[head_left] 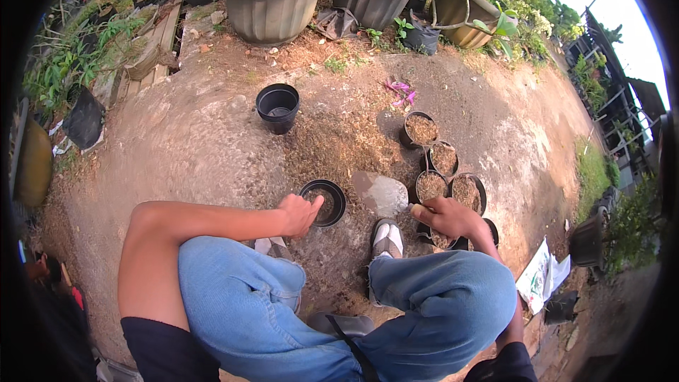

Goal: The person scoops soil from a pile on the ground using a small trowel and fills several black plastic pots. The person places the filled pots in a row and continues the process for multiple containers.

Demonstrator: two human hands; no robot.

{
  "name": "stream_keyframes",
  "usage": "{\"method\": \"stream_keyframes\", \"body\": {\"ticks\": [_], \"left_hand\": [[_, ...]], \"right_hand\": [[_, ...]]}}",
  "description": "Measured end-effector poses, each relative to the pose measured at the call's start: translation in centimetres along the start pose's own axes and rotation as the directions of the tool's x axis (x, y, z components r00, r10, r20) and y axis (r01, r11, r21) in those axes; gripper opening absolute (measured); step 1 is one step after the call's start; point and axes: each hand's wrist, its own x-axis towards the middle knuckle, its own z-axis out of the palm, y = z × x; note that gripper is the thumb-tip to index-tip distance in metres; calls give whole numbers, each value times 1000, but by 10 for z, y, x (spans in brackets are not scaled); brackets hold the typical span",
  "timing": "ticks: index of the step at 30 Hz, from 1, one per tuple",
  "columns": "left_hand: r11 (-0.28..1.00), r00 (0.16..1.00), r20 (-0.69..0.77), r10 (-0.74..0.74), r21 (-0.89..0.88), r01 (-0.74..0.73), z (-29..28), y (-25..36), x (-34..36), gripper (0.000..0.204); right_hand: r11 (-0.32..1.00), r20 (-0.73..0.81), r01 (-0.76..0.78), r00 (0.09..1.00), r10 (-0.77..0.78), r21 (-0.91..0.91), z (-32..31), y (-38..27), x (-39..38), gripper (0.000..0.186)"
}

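Between my feet and a patch of loose soil mix point(339, 143) stands a round black plastic pot point(341, 206) with some brown soil inside. My left hand point(300, 216) is at its left rim, the index finger reaching over the edge and the other fingers curled against it. My right hand point(450, 218) is closed around the handle of a trowel, mostly hidden by the fingers. The flat grey trowel blade point(383, 194) points left, low over the ground. Under and beyond that hand are several black pots filled with brown mix point(431, 186).
An unfilled stack of black pots point(278, 107) stands ahead to the left. Purple petals point(402, 92) lie on the ground. Large planters point(274, 7) line the far side. To the right are a white printed bag point(543, 276) and a dark pot point(588, 240).
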Motion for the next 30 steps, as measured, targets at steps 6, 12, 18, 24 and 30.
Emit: {"method": "stream_keyframes", "body": {"ticks": [6,12,18,24,30], "left_hand": [[996,882,-466,-71,21,91,18,-17,7,85],[768,952,-34,-305,-600,225,9,-32,23,60],[758,889,-89,-449,-565,326,12,-35,42,22],[17,788,577,-216,-804,594,24,-30,35,32],[123,793,551,-259,-796,593,31,-27,29,39]], "right_hand": [[932,-83,-278,949,304,231,127,47,0,53],[888,-7,-366,924,383,279,181,69,23,53],[873,15,-376,920,391,311,195,79,35,54],[856,33,-383,917,397,347,203,84,42,55],[842,40,-384,916,400,379,212,87,47,56]]}}
